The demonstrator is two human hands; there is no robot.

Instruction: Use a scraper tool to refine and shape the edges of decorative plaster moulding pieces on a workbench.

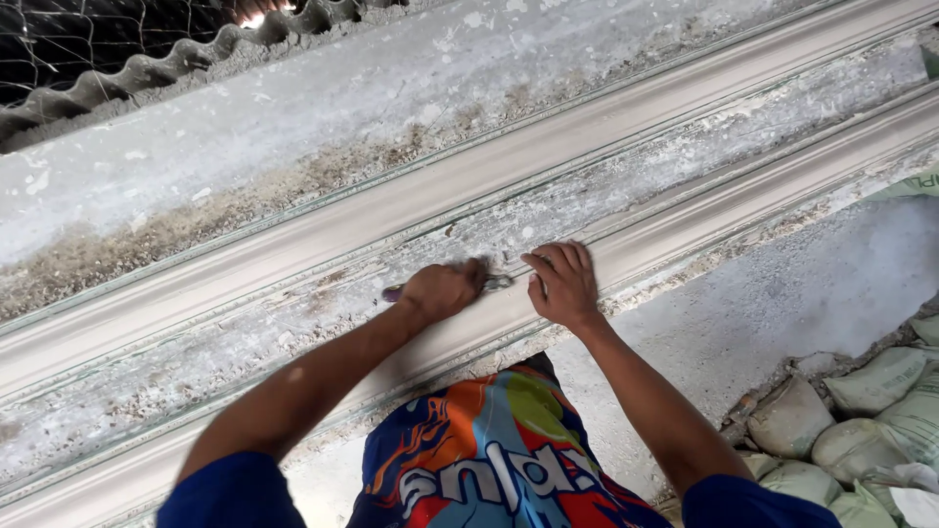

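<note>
My left hand [442, 289] is closed around a small hand tool [395, 291]; its dark handle end sticks out to the left and its metal tip [497, 283] shows to the right. The tip rests on a long white plaster moulding [685, 220] that runs diagonally across the view. My right hand [561, 282] lies flat on the same moulding just right of the tool tip, fingers spread and pressing down. A second, parallel moulding [293, 244] lies beyond it.
A rough, plaster-crusted bench strip [245, 332] separates the two mouldings. A dusty slab [245, 127] and corrugated sheet with wire mesh [147, 68] lie at the far side. Filled sacks [861, 411] are stacked at the lower right. My colourful shorts [489, 450] show below.
</note>
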